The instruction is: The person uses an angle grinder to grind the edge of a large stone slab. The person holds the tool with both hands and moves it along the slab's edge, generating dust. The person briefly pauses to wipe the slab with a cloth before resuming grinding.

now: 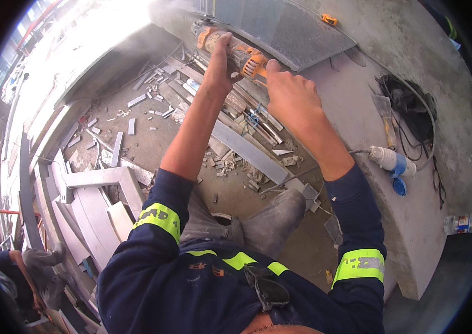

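Observation:
An orange and black angle grinder [242, 57], coated in dust, is held out in front of me near the top of the view. My left hand [222, 68] grips its body behind the head. Around the rear end, by the cable side, my right hand [294, 92] is closed. The grinder's head is up against the lower edge of a grey stone slab [297, 33], and pale dust hangs to its left. The disc itself can hardly be made out.
Stone offcuts [131, 126] and long strips [247, 150] litter the ground. On the right-hand ledge lie a white and blue power connector [394, 161], a black bag [408, 103], a brush [386, 119] and a plastic bottle [464, 224]. Another person [30, 273] is at lower left.

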Tool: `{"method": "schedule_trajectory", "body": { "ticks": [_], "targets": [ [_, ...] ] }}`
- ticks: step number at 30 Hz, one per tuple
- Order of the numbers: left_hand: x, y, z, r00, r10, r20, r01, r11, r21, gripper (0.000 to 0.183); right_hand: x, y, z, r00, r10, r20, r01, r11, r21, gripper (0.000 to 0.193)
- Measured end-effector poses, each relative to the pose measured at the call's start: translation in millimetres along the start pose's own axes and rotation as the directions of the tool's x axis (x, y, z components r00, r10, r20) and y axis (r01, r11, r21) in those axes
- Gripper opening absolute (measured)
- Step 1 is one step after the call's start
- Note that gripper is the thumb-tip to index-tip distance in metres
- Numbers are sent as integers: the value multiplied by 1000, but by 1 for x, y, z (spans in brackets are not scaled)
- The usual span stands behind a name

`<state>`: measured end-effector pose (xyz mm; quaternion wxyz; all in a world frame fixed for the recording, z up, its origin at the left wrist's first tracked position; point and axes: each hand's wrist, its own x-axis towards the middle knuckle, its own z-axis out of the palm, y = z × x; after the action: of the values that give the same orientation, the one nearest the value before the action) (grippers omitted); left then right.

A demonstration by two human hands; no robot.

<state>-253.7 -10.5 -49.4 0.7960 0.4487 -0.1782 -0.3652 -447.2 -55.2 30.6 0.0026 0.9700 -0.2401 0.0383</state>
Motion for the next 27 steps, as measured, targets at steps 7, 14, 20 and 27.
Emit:
{"method": "schedule_trajectory", "body": {
  "ticks": [7, 14, 20, 27],
  "targets": [
    [33, 18, -22, 996, -90, -16, 90, 996, -29, 51, 30, -20, 4, 998, -20, -53, 15, 995, -95, 29],
    [-7, -7, 5, 998, -46, -32, 46, 999, 26, 50, -15, 1, -1, 999, 39, 3, -39, 999, 10, 38],
    [-32, -31, 29, 1000, -18, -24, 19, 999, 43, 55, -55, 28, -4, 999, 36, 11, -36, 999, -24, 36],
    [-46, -36, 39, 999, -27, -41, 28, 999, 30, 56, -66, 38, -2, 1000, 26, -5, -27, 998, -48, 43]
  ]
}}
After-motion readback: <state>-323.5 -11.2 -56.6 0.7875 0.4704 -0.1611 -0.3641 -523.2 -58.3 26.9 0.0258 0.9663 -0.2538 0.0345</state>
